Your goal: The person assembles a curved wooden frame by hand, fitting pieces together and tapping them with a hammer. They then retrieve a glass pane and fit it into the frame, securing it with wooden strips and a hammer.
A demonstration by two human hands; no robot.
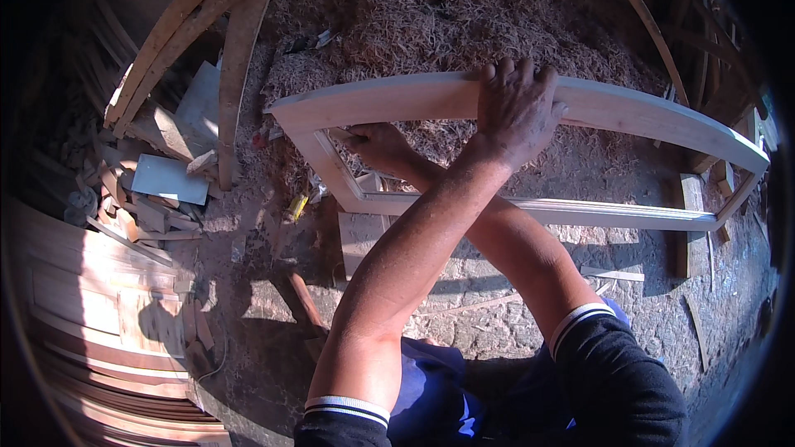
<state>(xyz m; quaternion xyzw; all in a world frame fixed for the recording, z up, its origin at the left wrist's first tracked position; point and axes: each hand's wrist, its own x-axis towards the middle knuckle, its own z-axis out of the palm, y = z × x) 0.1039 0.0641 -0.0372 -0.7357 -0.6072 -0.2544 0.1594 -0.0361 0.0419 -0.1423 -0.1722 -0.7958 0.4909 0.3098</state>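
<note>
A pale wooden frame point(609, 103) with one long curved side lies across in front of me, its middle open. My forearms are crossed, the left one over the right. My left hand point(517, 112) is closed over the curved side, with its fingers over the far edge. Through the frame's opening, my right hand point(381, 147) is near the short left side. Its fingers look closed around a small, thin, light-coloured piece that I cannot make out. Part of the right forearm is hidden beneath the left.
A big heap of wood shavings point(397, 21) lies behind the frame. Curved timbers point(240, 74) stand at the far left, above offcuts and a white board point(171, 179). Stacked wooden panels point(108, 306) fill the near left. Loose strips lie on the floor at right.
</note>
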